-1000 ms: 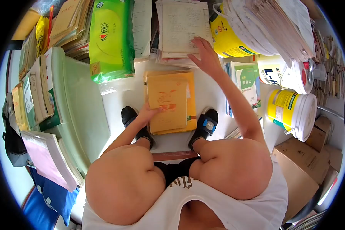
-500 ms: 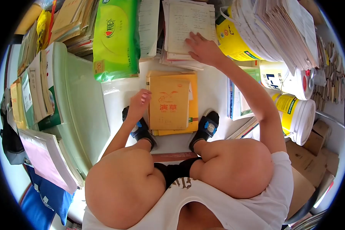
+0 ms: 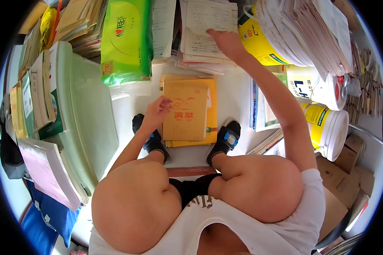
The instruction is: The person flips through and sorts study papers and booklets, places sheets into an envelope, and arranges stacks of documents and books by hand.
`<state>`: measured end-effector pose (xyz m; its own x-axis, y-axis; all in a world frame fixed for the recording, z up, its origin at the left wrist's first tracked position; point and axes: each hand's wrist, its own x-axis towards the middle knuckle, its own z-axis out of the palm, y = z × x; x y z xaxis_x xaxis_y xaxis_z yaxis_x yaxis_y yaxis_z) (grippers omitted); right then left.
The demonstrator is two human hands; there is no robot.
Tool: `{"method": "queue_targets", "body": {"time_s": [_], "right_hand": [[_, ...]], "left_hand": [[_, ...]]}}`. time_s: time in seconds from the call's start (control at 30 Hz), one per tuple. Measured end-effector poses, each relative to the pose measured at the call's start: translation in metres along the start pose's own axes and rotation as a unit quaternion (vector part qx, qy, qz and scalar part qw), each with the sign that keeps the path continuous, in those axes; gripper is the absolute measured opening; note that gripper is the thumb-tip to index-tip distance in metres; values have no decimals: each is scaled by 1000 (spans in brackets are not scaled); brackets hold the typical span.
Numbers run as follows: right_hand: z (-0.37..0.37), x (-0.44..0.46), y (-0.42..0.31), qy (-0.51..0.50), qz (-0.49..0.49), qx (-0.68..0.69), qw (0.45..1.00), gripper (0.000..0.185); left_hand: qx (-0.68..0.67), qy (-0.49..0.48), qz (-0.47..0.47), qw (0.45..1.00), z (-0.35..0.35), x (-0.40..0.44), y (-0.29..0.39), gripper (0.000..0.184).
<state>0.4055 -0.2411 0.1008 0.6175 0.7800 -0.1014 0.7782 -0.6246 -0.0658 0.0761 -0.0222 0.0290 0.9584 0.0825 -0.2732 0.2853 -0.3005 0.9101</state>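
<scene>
Between my feet lies a stack of yellow-brown exercise books (image 3: 184, 123) with red characters on the top cover. My left hand (image 3: 158, 109) is at the upper left edge of this stack, its fingers loosely curled; whether they touch the cover I cannot tell. Farther up, my right hand (image 3: 226, 41) lies over the right side of a pile of handwritten papers (image 3: 195, 25). One finger stretches left across the top sheet, and the other fingers are hard to make out.
A green tissue pack (image 3: 125, 42) lies left of the papers. Yellow-and-white buckets (image 3: 327, 131) and a paper stack (image 3: 317, 29) stand on the right. A pale green container (image 3: 87, 114) is at the left, cardboard boxes (image 3: 340, 178) at the lower right.
My left hand has let go of the exercise books' left edge and risen to their upper left. My right hand has moved slightly up on the papers.
</scene>
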Motion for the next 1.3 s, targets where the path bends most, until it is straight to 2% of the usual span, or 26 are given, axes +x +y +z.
{"method": "queue_targets", "body": {"time_s": [0.03, 0.1, 0.13, 0.2, 0.3, 0.33, 0.37, 0.4, 0.47, 0.5, 0.53, 0.57, 0.6, 0.63, 0.67, 0.7, 0.8, 0.83, 0.9, 0.97, 1.03, 1.07, 1.13, 1.17, 1.23, 1.3], "right_hand": [[-3, -2, 4, -1, -1, 1, 1000, 49], [-9, -7, 16, 137, 69, 159, 975, 39], [-13, -12, 21, 137, 68, 160, 975, 39], [-21, -34, 27, 249, 74, 200, 945, 38], [-47, -73, 15, 242, 74, 318, 914, 44], [-54, -87, 3, 242, 74, 317, 914, 44], [-61, -102, -11, 144, 139, 413, 888, 44], [-67, -117, -23, 43, 201, 499, 842, 45], [-67, -145, -46, -50, 241, 536, 808, 36], [-57, -158, -49, -42, 93, 564, 819, 31], [-67, -165, -66, -80, 59, 585, 805, 29], [-61, -174, -77, -68, 2, 570, 819, 28], [-64, -180, -88, -155, 29, 576, 802, 27], [-62, -181, -98, -159, -28, 552, 818, 25], [-60, -182, -108, -159, -85, 528, 830, 24], [-54, -182, -120, -157, -129, 544, 814, 23], [-11, -198, -154, -230, -156, 500, 820, 27], [9, -204, -163, -230, -155, 501, 820, 27], [40, -215, -181, -208, -195, 404, 869, 35], [57, -220, -188, -234, -191, 373, 877, 42], [62, -218, -191, -287, -181, 348, 874, 41], [64, -217, -190, -287, -179, 351, 873, 41], [64, -216, -187, -228, -198, 510, 806, 41], [64, -214, -182, -227, -196, 512, 805, 41], [48, -196, -163, -129, -16, 499, 857, 45], [53, -180, -141, 99, 28, 332, 938, 52]], "left_hand": [[-18, -3, -13, 1000, 1, 0, 2, 17], [-35, -5, -25, 999, 0, 5, 6, 17], [-44, -28, -28, 998, -1, 10, 7, 21], [-55, -53, -32, 997, 0, 18, 11, 25], [-174, -63, -72, 980, 1, 36, 31, 39], [-242, -87, -126, 958, 1, 42, 46, 46], [-309, -111, -178, 928, 2, 46, 57, 53], [-309, -111, -177, 928, 6, 50, 66, 53], [-361, -142, -174, 905, 14, 59, 78, 58], [-362, -141, -170, 906, 21, 67, 63, 58], [-273, -123, -18, 954, 36, 73, 34, 61], [-72, -113, 137, 981, 32, 67, 30, 64], [127, -40, 278, 951, 27, 62, 27, 66], [125, -42, 278, 951, 13, 54, 43, 66], [-264, -89, -13, 960, 1, 48, 61, 67], [-589, -112, -302, 741, -6, 41, 67, 68], [-627, -171, -240, 721, -19, 21, 51, 69], [-626, -172, -242, 721, -16, 18, 48, 69], [-388, -146, -256, 873, -5, 7, 35, 67], [-354, -141, -303, 873, 6, 2, 18, 58], [-163, -88, -207, 961, 21, -3, 4, 51], [-161, -90, -209, 960, 27, -2, -12, 51], [-191, -36, -88, 977, 33, 0, -29, 43], [-189, -38, -90, 977, 34, -2, -36, 43], [-127, -3, -67, 990, 33, -4, -23, 32], [-84, 1, -66, 994, 34, -6, -33, 28]]}}
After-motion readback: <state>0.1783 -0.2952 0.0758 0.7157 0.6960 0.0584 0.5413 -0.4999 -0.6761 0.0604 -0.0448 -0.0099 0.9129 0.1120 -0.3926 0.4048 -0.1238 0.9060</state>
